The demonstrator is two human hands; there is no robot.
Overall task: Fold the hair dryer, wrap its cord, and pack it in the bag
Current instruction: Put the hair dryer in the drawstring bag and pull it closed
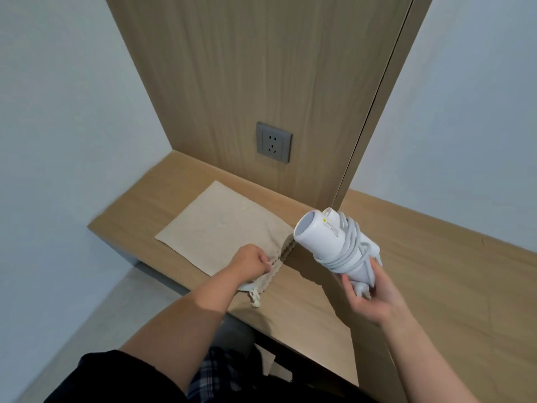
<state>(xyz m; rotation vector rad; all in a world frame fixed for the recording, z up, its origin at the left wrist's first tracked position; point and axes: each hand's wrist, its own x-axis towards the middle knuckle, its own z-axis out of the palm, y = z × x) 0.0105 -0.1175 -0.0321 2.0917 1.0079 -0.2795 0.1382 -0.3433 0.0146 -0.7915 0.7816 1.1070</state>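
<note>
Hair dryer: a white hair dryer (325,239) was held up in the air above the wooden shelf (421,257), its round open nozzle turned toward ten o'clock and its rear end lowered toward five o'clock.
Cord: a pale grey cord (350,242) was wound in several loops around the dryer's body; the plug end was tucked down by the palm and could not be made out clearly.
Right hand: the right hand (369,295) was closed partway around the lower end of the dryer, with the fingers curled on the near side and the thumb on the far side. The dryer stuck out of the hand toward eleven o'clock.
Bag: a beige cloth bag (220,228) was laid flat on the shelf, at nine o'clock from the dryer, with its gathered mouth turned toward the dryer.
Left hand: the left hand (251,261) was clenched on the ruffled edge of the bag's mouth, at the bag's five o'clock corner, with the fabric pinched between thumb and fingers.
Drawstring: a knotted drawstring (255,298) was hung over the shelf's front edge, just below the left hand.
Socket: a grey wall socket (273,142) was set in the wooden panel, at twelve o'clock from the bag.
</note>
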